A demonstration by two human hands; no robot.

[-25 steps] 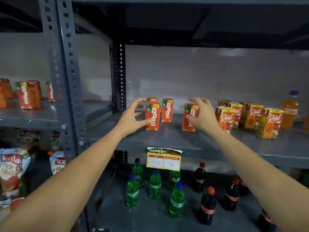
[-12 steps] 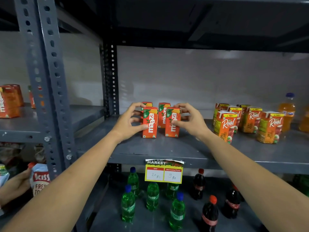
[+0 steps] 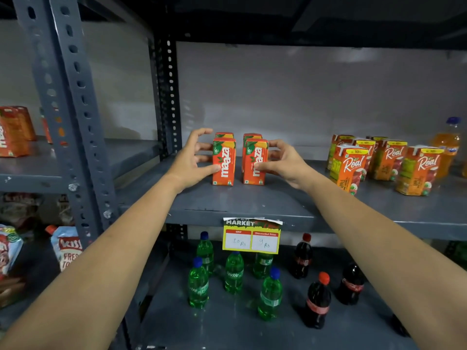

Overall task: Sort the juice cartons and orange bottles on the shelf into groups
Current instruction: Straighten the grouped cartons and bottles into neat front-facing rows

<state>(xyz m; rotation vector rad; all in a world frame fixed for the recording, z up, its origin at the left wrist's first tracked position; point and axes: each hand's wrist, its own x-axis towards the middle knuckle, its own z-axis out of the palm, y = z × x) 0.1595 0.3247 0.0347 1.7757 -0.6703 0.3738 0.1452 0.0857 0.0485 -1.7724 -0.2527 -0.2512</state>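
Observation:
Four orange Maaza cartons stand in a two-by-two block on the grey middle shelf (image 3: pixel 252 200). My left hand (image 3: pixel 190 161) cups the front left Maaza carton (image 3: pixel 224 161), thumb on its face, fingers along its left side. My right hand (image 3: pixel 285 164) holds the front right Maaza carton (image 3: pixel 255 161) the same way from the right. A narrow gap separates the two columns. Several Real cartons (image 3: pixel 350 166) stand grouped further right. An orange bottle (image 3: pixel 448 145) with a blue cap stands behind them at the far right.
A perforated grey upright (image 3: pixel 65 97) stands left of my left arm. More Maaza cartons (image 3: pixel 12 132) sit on the left-hand shelf. A price tag (image 3: pixel 252 236) hangs from the shelf edge. Below stand green bottles (image 3: pixel 233 271), dark cola bottles (image 3: pixel 318 299) and sachets (image 3: pixel 67 246).
My right hand slid a Maaza carton left to join the others. Both hands have closed in on the block, which now stands as two neat columns.

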